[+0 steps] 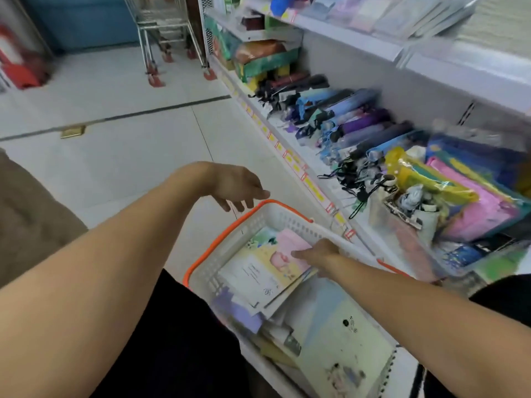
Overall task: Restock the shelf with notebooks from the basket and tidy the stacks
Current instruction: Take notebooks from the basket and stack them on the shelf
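A white basket with an orange rim [230,228] stands on the floor against the shelf and holds several notebooks. My right hand [319,254] reaches into it and pinches the right edge of the top notebook [258,271], a pale yellow and pink one that lies tilted. My fingers lie on its cover and my thumb seems to be under the edge. My left hand [238,188] hovers above the basket's far left rim with relaxed fingers and holds nothing. A larger pale green spiral notebook [339,326] lies nearer me.
The low shelf [301,168] on the right carries a row of folded umbrellas [359,119] and colourful plastic-wrapped packs [459,191]. An upper shelf [344,33] holds more wrapped goods. A shopping trolley [161,24] stands at the far end of the tiled aisle.
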A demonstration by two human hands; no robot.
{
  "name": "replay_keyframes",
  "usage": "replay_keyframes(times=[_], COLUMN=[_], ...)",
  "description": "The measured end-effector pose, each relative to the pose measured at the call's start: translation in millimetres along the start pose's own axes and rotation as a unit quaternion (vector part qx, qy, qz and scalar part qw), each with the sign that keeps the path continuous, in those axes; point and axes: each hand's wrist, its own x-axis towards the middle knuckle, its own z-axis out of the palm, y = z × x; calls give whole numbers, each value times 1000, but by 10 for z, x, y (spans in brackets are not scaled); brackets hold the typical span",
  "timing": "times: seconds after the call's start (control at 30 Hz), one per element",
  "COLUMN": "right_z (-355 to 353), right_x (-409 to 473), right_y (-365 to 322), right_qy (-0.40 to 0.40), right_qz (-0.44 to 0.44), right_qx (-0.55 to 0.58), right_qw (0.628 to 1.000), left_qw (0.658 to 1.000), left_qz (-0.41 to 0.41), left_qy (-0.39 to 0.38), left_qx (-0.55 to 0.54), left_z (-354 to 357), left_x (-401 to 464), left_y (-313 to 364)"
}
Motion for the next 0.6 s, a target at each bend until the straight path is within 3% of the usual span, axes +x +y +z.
replay_keyframes(times=[0.13,0.27,0.33,0.4,0.53,0.6], right_z=[-9,-242,-460,-702,-958,-902], right_x=[183,191,94,-90,-262,-265], right_y=[151,-119,-382,-670,-979,-936], right_qy=[97,120,66,-40,-93,-125], right_qz=[-67,-136,-161,-175,-216,-193], right_qx=[-127,-115,19,204,425,494], right_qw=[985,977,985,963,874,838], left_qw=[997,984,976,978,995,992], left_qz=[26,10,-8,-21,-28,-19], left_qy=[-20,-18,19,56,87,65], left_qx=[64,176,216,200,-48,-107], left_z=[83,182,195,164,-51,-143], left_x=[122,305,367,390,377,352], left_y=[-7,14,-4,-16,-56,-88])
